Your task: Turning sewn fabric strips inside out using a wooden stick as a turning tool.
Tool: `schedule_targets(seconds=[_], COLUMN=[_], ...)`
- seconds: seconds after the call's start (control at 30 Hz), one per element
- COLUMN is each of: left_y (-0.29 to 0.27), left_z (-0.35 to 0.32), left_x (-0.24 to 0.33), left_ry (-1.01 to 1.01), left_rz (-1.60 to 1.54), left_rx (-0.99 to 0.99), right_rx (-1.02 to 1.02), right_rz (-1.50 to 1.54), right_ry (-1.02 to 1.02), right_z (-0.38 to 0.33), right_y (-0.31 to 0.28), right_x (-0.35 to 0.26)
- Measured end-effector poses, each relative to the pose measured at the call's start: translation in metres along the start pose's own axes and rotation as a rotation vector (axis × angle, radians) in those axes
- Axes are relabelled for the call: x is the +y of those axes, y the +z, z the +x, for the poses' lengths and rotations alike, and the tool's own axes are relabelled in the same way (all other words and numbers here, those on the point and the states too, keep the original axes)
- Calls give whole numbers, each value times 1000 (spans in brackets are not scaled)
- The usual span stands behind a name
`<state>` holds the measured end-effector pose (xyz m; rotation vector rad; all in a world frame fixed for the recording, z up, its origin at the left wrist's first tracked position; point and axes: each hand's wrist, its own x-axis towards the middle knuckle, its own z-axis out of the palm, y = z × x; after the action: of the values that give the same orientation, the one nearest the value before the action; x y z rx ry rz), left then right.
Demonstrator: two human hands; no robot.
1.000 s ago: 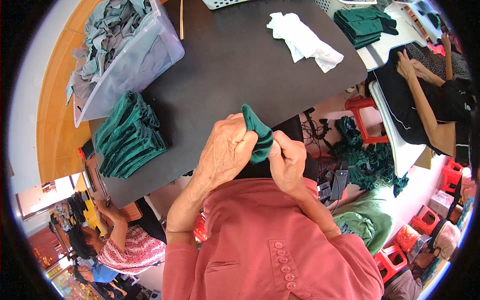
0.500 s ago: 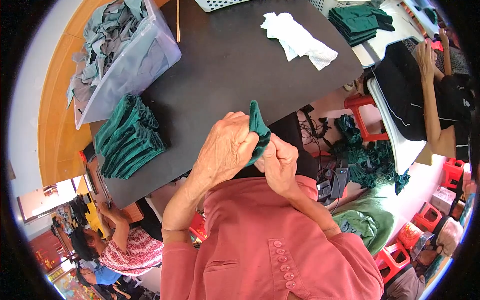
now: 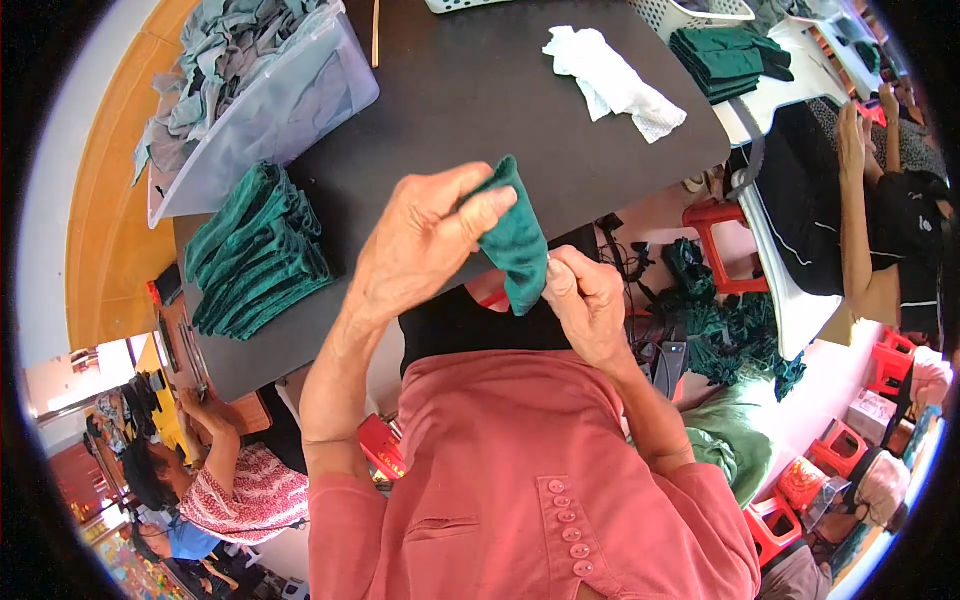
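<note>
A narrow piece of dark green velvet cloth (image 3: pixel 517 245) hangs between my hands, just in front of my body at the table's near edge. My left hand (image 3: pixel 425 240) pinches its upper end between thumb and fingers. At its lower right edge, my right hand (image 3: pixel 590 305) is closed, thumb against the curled fingers, gripping the cloth's side. Whether anything small is also inside the right fingers is hidden. Left of my hands, a stack of folded green velvet pieces (image 3: pixel 258 255) lies on the dark table (image 3: pixel 440 110).
A clear plastic bin (image 3: pixel 290 120) of grey-green cloth stands at the far left. Crumpled white cloth (image 3: pixel 615 85) lies on the table's far right. Beyond are folded green pieces (image 3: pixel 725 65) and a red stool (image 3: pixel 725 250). Other people sit working on both sides.
My left hand has lifted and moved left, opening out the velvet piece that was bunched between my hands. My right hand has shifted slightly right, still at its edge.
</note>
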<state>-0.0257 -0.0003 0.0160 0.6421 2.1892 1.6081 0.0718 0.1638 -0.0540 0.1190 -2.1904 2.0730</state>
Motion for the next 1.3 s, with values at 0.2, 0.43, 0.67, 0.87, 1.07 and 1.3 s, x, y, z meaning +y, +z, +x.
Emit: schedule_targets(seconds=[0.2,0.43,0.67,0.87,1.07,1.3], left_y=[0,5,7,9,8,5], left_z=[13,19,34,45,50,36], left_x=[2,-3,-12,-22,-19,-11], left_ry=[67,-82,-13,-67,-40,289], left_rz=[131,-5,47,90,159,-56], left_rx=[6,-34,10,-46,-78,31], right_rx=[-23,-24,-139,-152,47,-17], right_rz=[-291,-586,-681,-772,-813,26], right_ry=[-224,-311,-411,-569,-642,-86], right_z=[7,15,8,15,8,13], right_y=[-13,-36,-42,-51,-41,-32], right_x=[5,-3,8,4,-8,-8])
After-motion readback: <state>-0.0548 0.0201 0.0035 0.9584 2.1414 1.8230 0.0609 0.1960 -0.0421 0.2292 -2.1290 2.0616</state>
